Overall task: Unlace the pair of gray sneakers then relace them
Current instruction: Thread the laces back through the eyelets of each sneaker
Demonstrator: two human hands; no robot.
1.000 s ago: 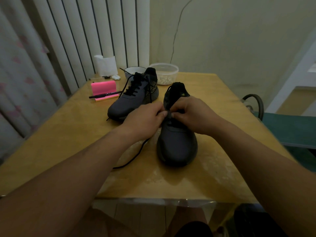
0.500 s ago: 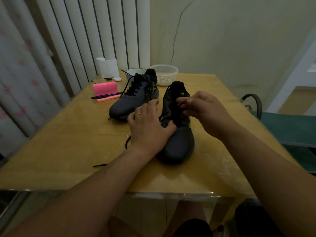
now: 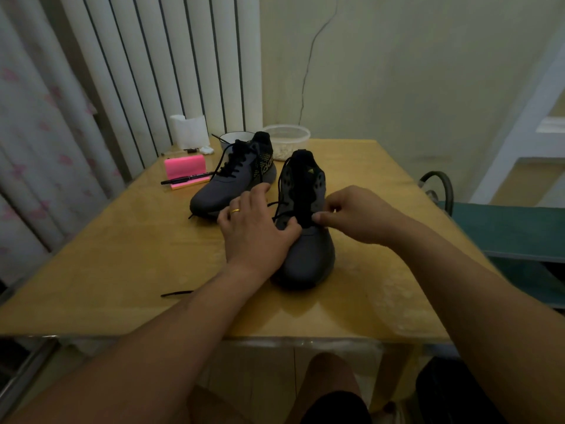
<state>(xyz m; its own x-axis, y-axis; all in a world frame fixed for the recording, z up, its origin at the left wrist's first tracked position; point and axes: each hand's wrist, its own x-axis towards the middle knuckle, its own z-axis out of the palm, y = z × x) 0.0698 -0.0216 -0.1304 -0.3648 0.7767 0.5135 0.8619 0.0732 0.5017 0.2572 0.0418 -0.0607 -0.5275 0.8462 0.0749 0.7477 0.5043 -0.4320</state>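
Near sneaker [image 3: 308, 255] stands mid-table [image 3: 122, 255], toe well back from the near edge. The laced far sneaker [image 3: 220, 191] sits just far-left of it, and a loose lace end [image 3: 177, 293] lies near-left. Left hand [image 3: 256, 234] rests flat, fingers straight, on the near sneaker's left side; right hand [image 3: 354, 215] is curled, pinching at its right eyelet row. Green chair [image 3: 504, 228] sits off the right edge, curtain [image 3: 36, 148] to the left.

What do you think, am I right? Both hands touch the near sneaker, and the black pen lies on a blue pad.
Not quite: the head view shows the pad is pink, not blue. The rest holds: the left hand and the right hand both touch the near sneaker, and the black pen lies on that pad.
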